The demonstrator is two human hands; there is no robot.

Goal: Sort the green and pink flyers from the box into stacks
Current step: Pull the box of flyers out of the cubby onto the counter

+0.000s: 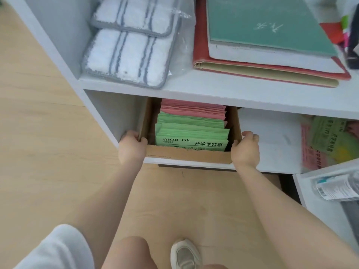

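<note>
So both hands are on the cardboard box point(186, 155), which sits in the bottom compartment of a white shelf unit point(213, 94), roughly dead centre of the view. The left hand point(132, 147) grips the box's left front corner, fingers curled over the top edge of the side wall with the thumb on the outside. The right hand point(245, 148) does the same thing at the right front corner, fingers hooked over the wall. Both are properly wrapped round the cardboard, not just resting on it.

Inside the box the flyers stand upright in a row. The green flyers point(191, 131) are at the front, nearest the person, and the front one has black print on it reading AVOCADO-GYM plus some Chinese text. The pink flyers point(193, 109) are packed behind them at 12 o'clock, running back under the shelf board.

Over at 3 o'clock from the box, in the same bottom compartment, there's a loose pile of flyers point(322, 140), green ones lying on top of pink.

On the shelf above, at 11 o'clock, are two fluffy white pads with grey stripes point(126, 57), partly in clear plastic. At 1 o'clock there's a green book point(268, 26) stacked on a red binder point(272, 68).

Floor's light wood point(48, 133), and at 6 o'clock you can see a knee and a white shoe point(184, 253).
</note>
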